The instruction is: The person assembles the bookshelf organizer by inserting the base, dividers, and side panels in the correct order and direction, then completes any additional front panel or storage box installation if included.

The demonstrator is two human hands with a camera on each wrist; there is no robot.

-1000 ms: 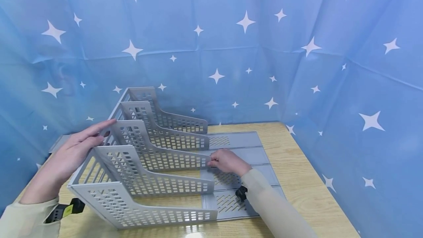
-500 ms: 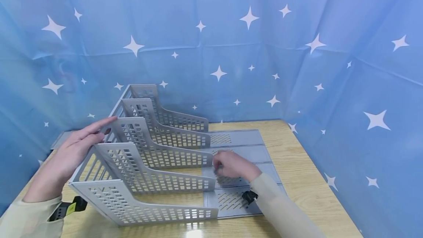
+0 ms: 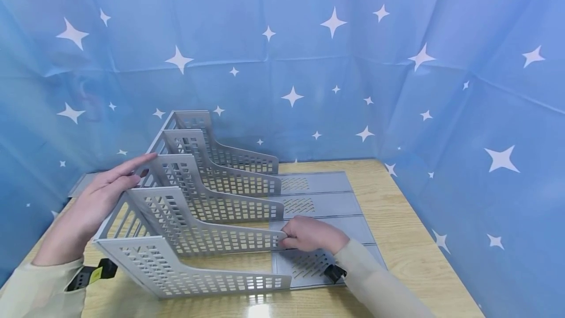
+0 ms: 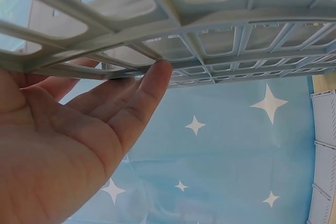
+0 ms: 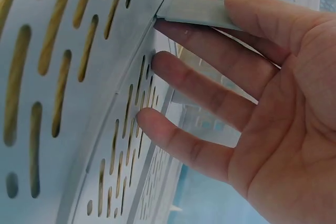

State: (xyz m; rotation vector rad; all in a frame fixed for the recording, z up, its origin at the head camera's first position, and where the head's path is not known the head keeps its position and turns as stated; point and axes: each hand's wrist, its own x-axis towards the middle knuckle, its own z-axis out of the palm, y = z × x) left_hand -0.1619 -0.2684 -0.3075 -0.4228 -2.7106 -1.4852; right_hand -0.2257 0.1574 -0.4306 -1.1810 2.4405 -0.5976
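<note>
A grey plastic file rack [image 3: 172,262] with several upright perforated dividers stands on the table. My right hand [image 3: 313,233] pinches the low front end of the second-nearest divider [image 3: 249,230] between thumb and index finger. In the right wrist view, that divider [image 5: 197,11] meets the slotted base panel [image 5: 118,72] along a seam. The other right fingers spread out, with their tips close to the panel. On the rack's tall back side rests my left hand [image 3: 99,195], fingers extended over the frame. From below, the left wrist view shows its fingertips against the lattice bars [image 4: 178,22].
Flat grey base panels [image 3: 348,229] with slotted patches extend right from the rack. Another grey piece [image 3: 81,185] lies behind my left hand. The wooden table [image 3: 415,259] ends at a blue star-patterned curtain [image 3: 247,23] at the back and sides.
My right hand has let go of the middle divider's front end, moved nearer to me, and now pinches the second-nearest divider. The left hand has stayed on the rack's back.
</note>
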